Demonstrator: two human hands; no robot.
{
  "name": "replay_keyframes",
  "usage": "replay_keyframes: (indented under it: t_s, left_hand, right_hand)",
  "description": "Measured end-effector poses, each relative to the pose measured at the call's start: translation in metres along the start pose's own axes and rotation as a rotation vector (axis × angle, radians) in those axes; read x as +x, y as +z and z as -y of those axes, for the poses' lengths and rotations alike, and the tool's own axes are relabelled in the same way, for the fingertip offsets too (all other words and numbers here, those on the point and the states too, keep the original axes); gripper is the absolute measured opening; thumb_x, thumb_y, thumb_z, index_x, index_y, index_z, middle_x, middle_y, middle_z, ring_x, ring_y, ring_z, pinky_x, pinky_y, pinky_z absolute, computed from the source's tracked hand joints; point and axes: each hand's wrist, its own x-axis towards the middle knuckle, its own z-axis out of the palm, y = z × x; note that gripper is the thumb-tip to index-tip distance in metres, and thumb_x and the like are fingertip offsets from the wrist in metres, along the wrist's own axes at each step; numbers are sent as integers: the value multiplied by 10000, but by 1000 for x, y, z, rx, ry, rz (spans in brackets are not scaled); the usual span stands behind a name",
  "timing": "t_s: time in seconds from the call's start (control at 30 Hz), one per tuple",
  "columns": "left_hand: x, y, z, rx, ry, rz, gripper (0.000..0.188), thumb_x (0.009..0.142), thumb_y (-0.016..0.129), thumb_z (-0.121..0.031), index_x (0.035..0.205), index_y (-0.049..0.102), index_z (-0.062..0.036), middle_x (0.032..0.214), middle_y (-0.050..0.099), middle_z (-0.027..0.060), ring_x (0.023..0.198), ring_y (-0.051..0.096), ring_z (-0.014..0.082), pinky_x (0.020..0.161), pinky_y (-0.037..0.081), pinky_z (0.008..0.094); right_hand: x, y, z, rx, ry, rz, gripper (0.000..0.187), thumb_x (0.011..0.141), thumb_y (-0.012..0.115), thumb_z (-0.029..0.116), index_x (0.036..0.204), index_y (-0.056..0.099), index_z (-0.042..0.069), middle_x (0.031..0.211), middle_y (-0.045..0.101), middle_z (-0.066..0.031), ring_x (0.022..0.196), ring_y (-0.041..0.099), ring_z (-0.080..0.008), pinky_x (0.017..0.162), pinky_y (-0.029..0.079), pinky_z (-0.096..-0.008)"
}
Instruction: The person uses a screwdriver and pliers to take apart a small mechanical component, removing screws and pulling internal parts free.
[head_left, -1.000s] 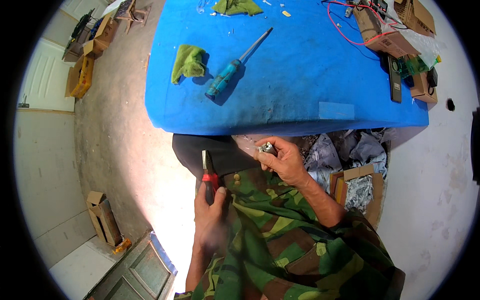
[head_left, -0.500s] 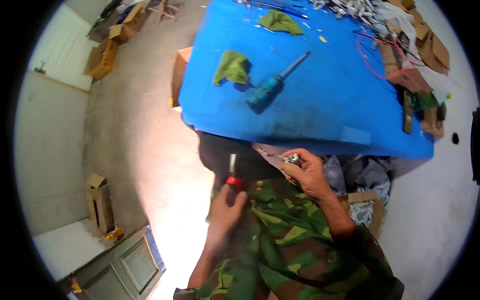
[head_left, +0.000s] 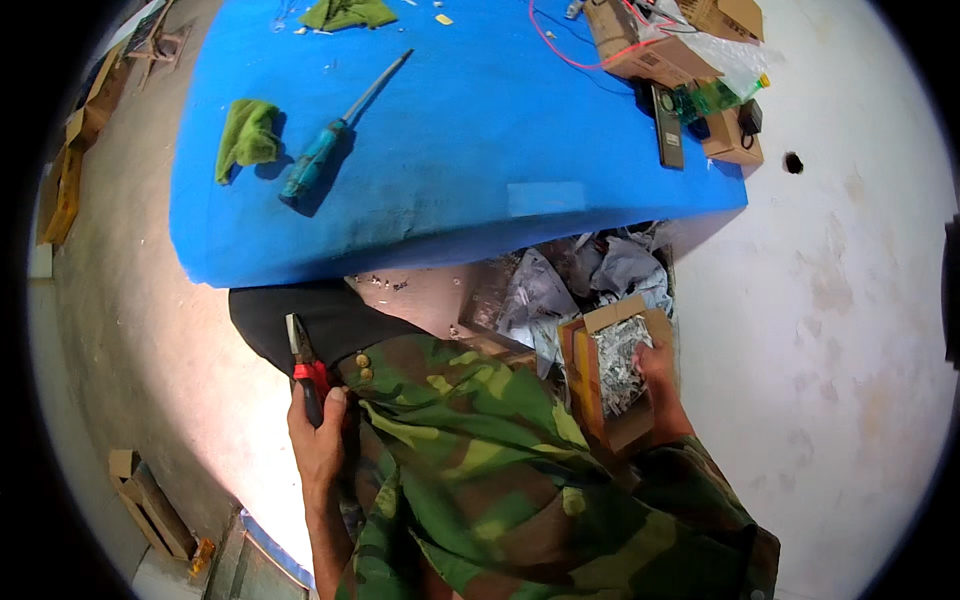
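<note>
Pliers (head_left: 303, 362) with red handles sit in my left hand (head_left: 320, 445), low and to the left, just off the near edge of the blue counter (head_left: 480, 150). My fingers are clenched round the handles and the dark metal nose points away from me, over a black cloth (head_left: 310, 320) on my lap. I judge the tool stiff and fairly heavy for its size, with grips that give a sure hold; the handles are the place to take it, well back from the nose. My right hand (head_left: 660, 385) is down at my right side, reaching into a small open cardboard box (head_left: 610, 375) filled with a heap of small shiny metal bits (head_left: 620, 360). The fingers lie in or on that heap, but I cannot tell whether they are closed on any piece. I judge the bits light, hard, loose and easy to spill, best pinched between fingertips. Beyond the box, under the counter edge, lies crumpled grey plastic wrapping (head_left: 590, 280). Far on the counter rest a blue-handled screwdriver (head_left: 335, 135) and a green rag (head_left: 247, 135) to the left, a second green rag (head_left: 345, 12) at the far edge, and cardboard boxes (head_left: 640, 45) with red wire (head_left: 560, 50) to the right. My sleeves are camouflage cloth (head_left: 480, 450).
</note>
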Motion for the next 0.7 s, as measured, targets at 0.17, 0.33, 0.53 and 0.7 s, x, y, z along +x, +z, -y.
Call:
replay_keyframes:
  t_s: [0.17, 0.33, 0.53, 0.7]
  left_hand:
    - [-3, 6, -2, -26, 14, -33, 334, 1037, 673, -259, 1234, 650, 10, 996, 672, 45, 893, 594, 159, 825, 499, 312]
    - [0, 5, -6, 99, 34, -24, 337, 1029, 685, -258, 1220, 641, 16, 938, 610, 20, 848, 546, 141, 780, 477, 309]
    - [-1, 8, -7, 89, 22, -35, 331, 1023, 690, -252, 1215, 642, 13, 919, 585, 9, 829, 523, 124, 736, 456, 291]
    - [-5, 11, -8, 94, -1, -66, 342, 1013, 700, -254, 1225, 645, 9, 922, 591, 12, 828, 532, 133, 744, 466, 298]
  right_hand:
    - [-25, -22, -41, -11, 210, -158, 152, 983, 715, 177, 900, 653, 66, 674, 593, -28, 521, 552, -138, 414, 401, -311]
    - [-17, 56, -6, 220, 225, -42, 266, 1007, 742, 350, 1029, 719, 87, 717, 585, -18, 557, 535, -113, 451, 405, -297]
    - [-73, 134, 205, 752, 54, 592, 383, 1115, 618, 345, 1336, 707, 45, 968, 629, 0, 766, 571, -122, 635, 440, -249]
    - [-139, 165, 316, 1018, 32, 968, 402, 1115, 622, 346, 1344, 666, 18, 1034, 666, -46, 800, 611, -142, 642, 492, -291]
